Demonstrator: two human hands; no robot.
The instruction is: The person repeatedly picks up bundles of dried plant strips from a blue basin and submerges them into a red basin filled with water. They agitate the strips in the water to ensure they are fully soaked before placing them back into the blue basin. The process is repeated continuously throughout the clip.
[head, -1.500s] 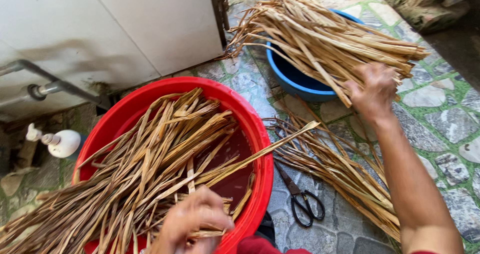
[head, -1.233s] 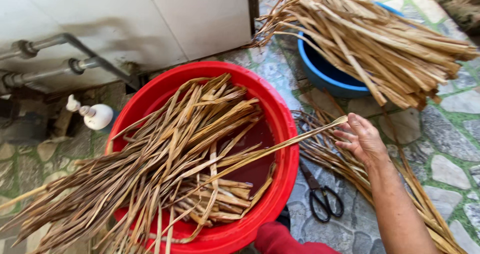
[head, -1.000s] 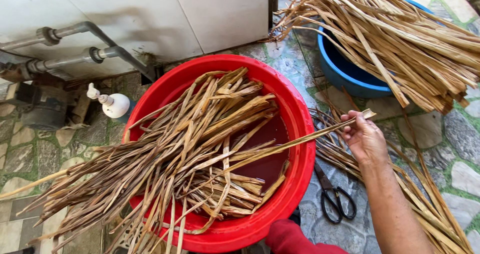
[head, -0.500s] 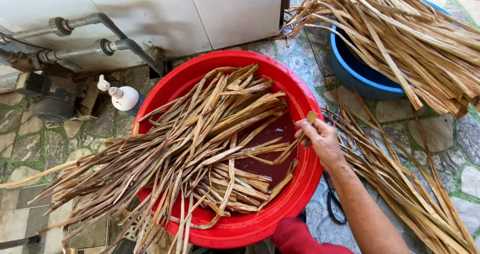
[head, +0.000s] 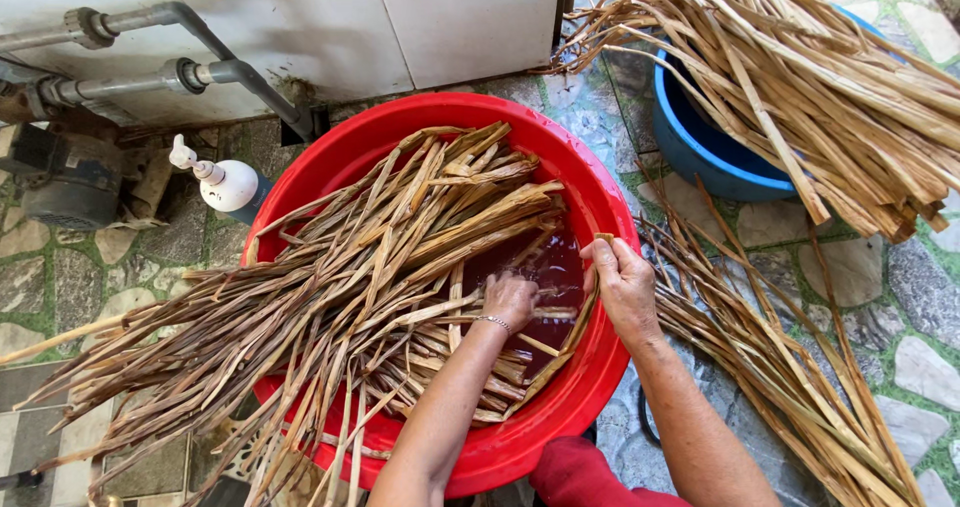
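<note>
While both hands work in the red tub (head: 560, 147), left hand (head: 512, 297) fingers press dried leaves (head: 400, 257) underwater; right hand (head: 622, 285) fingers curl round one strip (head: 578, 325), apparently bending it in.

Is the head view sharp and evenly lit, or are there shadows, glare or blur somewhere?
Head view: soft, even daylight and sharp focus throughout; no blur on the left hand or right hand. A dim shadow lies on the white wall. The dark water in the red basin shows only faint reflections.

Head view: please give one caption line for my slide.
Both hands, left hand and right hand, press dried leaf strips into dark water in a red basin.
</note>
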